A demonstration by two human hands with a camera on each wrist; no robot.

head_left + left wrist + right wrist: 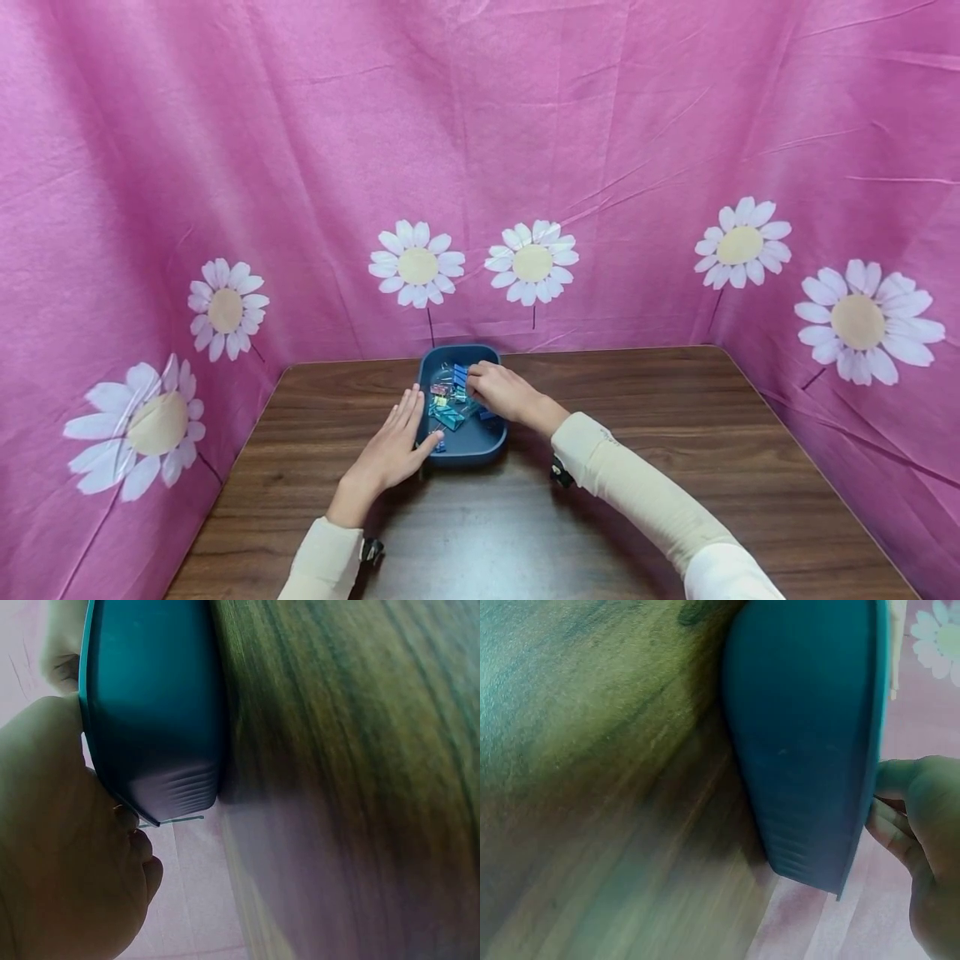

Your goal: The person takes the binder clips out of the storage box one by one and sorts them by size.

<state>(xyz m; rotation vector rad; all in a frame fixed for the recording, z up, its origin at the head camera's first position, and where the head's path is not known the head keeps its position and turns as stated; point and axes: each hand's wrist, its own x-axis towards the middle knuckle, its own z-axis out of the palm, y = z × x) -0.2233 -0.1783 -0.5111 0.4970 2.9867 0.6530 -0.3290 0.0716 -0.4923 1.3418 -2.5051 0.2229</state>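
Note:
A blue tray point(471, 455) stands near the back of the table, with several binder clips point(447, 414) in blue, teal, yellow and pink inside. My left hand point(390, 446) rests on its left rim, fingers fairly straight and thumb over the near left corner. My right hand point(506, 392) reaches over the right rim, fingers bent down among the clips; what its fingertips touch is hidden. In the left wrist view the left hand point(67, 840) lies along the tray's rim point(88, 712). The right wrist view shows the right hand's fingers point(892, 825) at the rim, their tips hidden behind the wall.
The brown wooden table point(480, 533) stretches out in front and to both sides of the tray. A pink cloth point(480, 125) with white flowers hangs behind the table and along its left and right sides.

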